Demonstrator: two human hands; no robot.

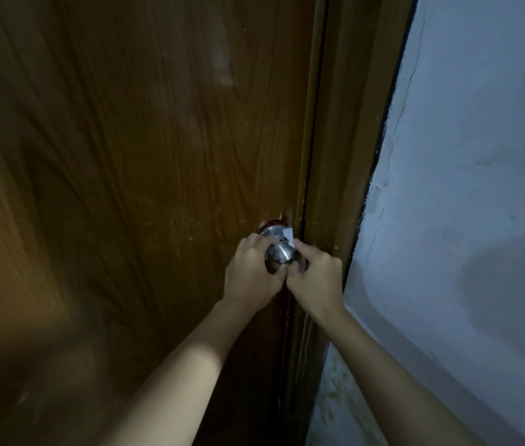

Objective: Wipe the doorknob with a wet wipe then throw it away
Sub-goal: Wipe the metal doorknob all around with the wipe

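At the door's edge, the doorknob (282, 250) is being wiped.
The wet wipe (288, 237) is pinched by the right hand (314, 278); the knob is cupped by the left hand (250, 274); binning comes next.

One head-worn camera looks forward and down, close to the wooden door (142, 188), its frame (345, 156) right of centre.

Brown wooden door (145, 175) — carrying a steel doorknob (282, 251).
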